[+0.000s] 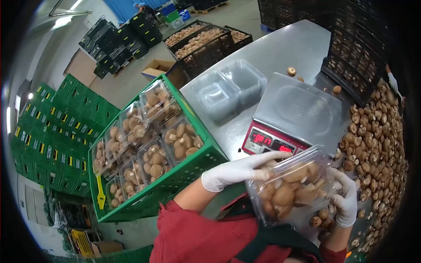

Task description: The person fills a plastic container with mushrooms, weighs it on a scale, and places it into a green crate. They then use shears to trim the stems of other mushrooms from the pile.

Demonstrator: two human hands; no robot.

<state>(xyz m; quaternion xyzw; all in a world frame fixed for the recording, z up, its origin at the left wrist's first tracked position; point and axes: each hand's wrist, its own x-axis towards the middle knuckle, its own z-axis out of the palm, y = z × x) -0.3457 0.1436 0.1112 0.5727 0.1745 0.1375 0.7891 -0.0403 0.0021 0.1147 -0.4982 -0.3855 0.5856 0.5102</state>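
Observation:
Between my two white-gloved hands is a clear plastic clamshell box full of brown mushrooms, tilted in front of my chest. My left hand grips its left and upper side, with the thumb and fingers around the edge. On the other side, my right hand has its fingers closed on the box's right edge. Just beyond the box stands a digital scale with a bare steel plate and red digits lit. A large heap of loose mushrooms lies to the right of my right hand.
A green crate with several packed mushroom boxes stands left. Empty clear containers sit stacked on the steel table. A black crate tilts at the back right. Green crates are piled far left; a person is in the distance.

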